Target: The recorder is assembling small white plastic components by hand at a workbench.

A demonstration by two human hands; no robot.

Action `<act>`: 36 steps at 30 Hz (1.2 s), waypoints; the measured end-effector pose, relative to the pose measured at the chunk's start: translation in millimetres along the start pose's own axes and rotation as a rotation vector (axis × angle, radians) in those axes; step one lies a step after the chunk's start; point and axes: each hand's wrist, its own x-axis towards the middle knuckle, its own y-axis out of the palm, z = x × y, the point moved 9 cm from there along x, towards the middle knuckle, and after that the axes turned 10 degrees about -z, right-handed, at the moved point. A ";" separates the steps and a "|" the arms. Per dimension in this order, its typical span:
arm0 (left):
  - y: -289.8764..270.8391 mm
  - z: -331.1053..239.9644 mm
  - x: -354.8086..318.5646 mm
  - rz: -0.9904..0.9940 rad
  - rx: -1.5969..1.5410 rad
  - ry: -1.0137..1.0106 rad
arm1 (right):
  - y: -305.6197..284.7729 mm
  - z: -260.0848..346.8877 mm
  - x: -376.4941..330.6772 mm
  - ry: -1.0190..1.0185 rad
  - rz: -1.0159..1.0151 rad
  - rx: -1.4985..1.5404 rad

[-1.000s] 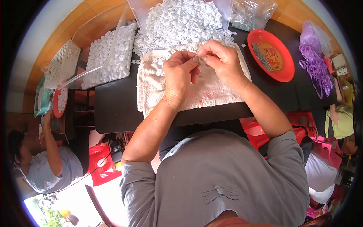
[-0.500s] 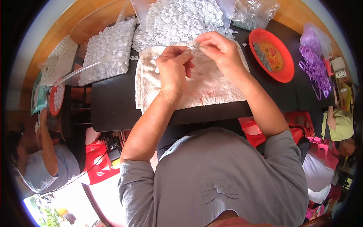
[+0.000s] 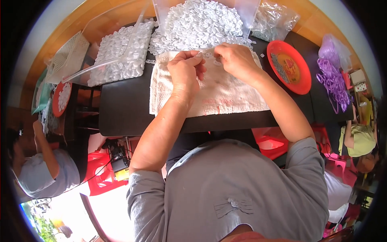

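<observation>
Over the upper part of a cream towel (image 3: 225, 99), my left hand (image 3: 184, 70) is closed, thumb and forefinger pinching a small white plastic piece (image 3: 199, 55). To its right my right hand (image 3: 238, 61) has its fingers curled down and drawn together; whatever lies between their tips is hidden. A loose white oval piece with holes (image 3: 217, 63) rests on the towel just below the right fingertips. Right behind the towel, a large heap of the same white pieces (image 3: 203, 20) spills from a clear plastic bin (image 3: 249, 14) onto the dark table.
Left of the towel lies a clear tray of packed white pieces (image 3: 121, 54). At right stand a red-rimmed plate (image 3: 304, 80) holding small grey metal parts, a clear bag (image 3: 276, 20), and purple ribbon (image 3: 332, 82). Another person (image 3: 48, 169) sits at far left beside a red dish (image 3: 56, 107).
My right hand's fingers have curled in and lowered toward the towel, where they were more spread before. The left hand keeps its pinch. The whole view has shifted slightly.
</observation>
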 end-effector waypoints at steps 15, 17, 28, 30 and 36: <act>2.7 -1.1 -3.2 0.009 0.015 -0.007 | 2.9 9.9 -19.0 -0.225 0.009 0.196; 1.9 0.1 -2.3 -0.003 -0.012 -0.013 | -8.3 16.4 -24.5 -0.300 -0.031 0.211; 1.8 1.8 -1.5 0.007 -0.016 -0.005 | -11.9 -1.9 -35.3 -0.096 -0.020 -0.102; 1.7 3.5 -1.8 0.013 -0.027 -0.023 | -1.0 2.8 -36.4 -0.079 0.048 -0.175; 5.8 2.9 -4.0 0.026 -0.003 -0.014 | 4.0 25.1 -31.8 -0.137 -0.030 -0.005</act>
